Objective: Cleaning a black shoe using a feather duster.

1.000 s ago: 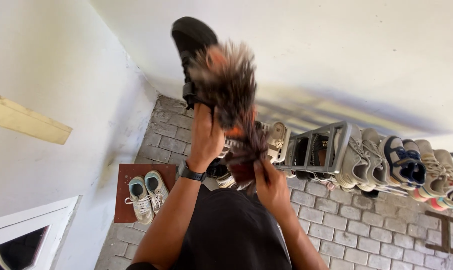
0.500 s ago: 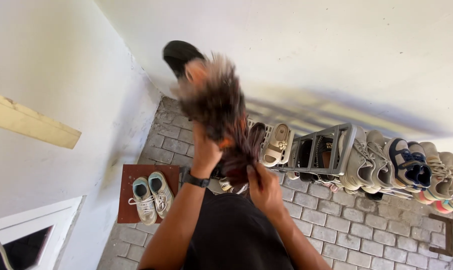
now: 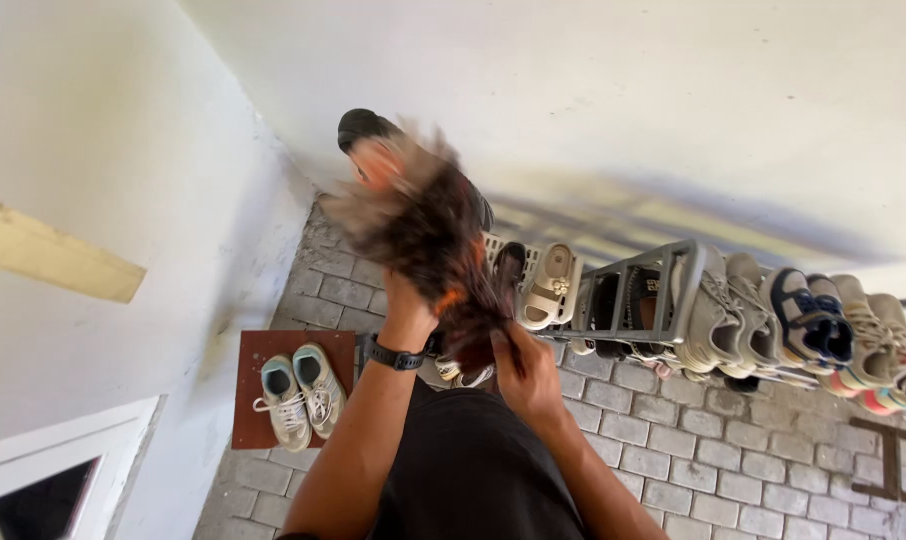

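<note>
My left hand [image 3: 409,300], with a black watch on its wrist, holds a black shoe [image 3: 365,127] up in front of me. Only the shoe's toe shows above a brown and orange feather duster [image 3: 418,215], which is blurred with motion and covers most of the shoe. My right hand [image 3: 528,375] grips the duster's lower end close to my chest. Both hands are in front of my black shirt.
A grey shoe rack [image 3: 663,300] along the white wall carries several sandals and sneakers [image 3: 803,325]. One pair of pale sneakers [image 3: 295,390] sits on a brown mat [image 3: 248,405] at lower left. The floor is grey brick paving [image 3: 693,460].
The black shoe has dropped lower and the feather duster has swept across it, now spreading further to the left. My hands stay close together.
</note>
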